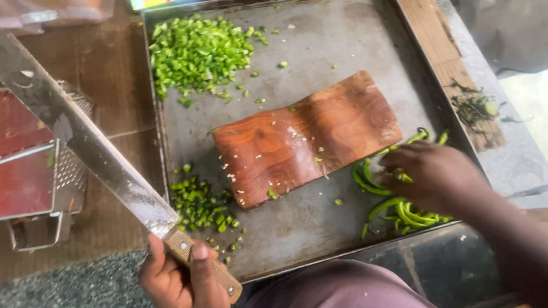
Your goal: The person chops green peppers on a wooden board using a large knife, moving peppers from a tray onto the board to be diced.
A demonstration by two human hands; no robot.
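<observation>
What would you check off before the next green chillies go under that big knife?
1. Knife grip: left hand is closed round the handle of the long knife: ok.
2. Blade away from fingers: it points up and away from the right hand: ok.
3. Chillies in hand: right hand rests on the whole green chillies, but a firm grasp cannot be seen: cannot tell.
4. Wooden board free of whole chillies: only small bits and seeds on it: ok.
5. Board lies flat on the metal tray: ok.
6. Blade sharpness: cannot tell.
</observation>
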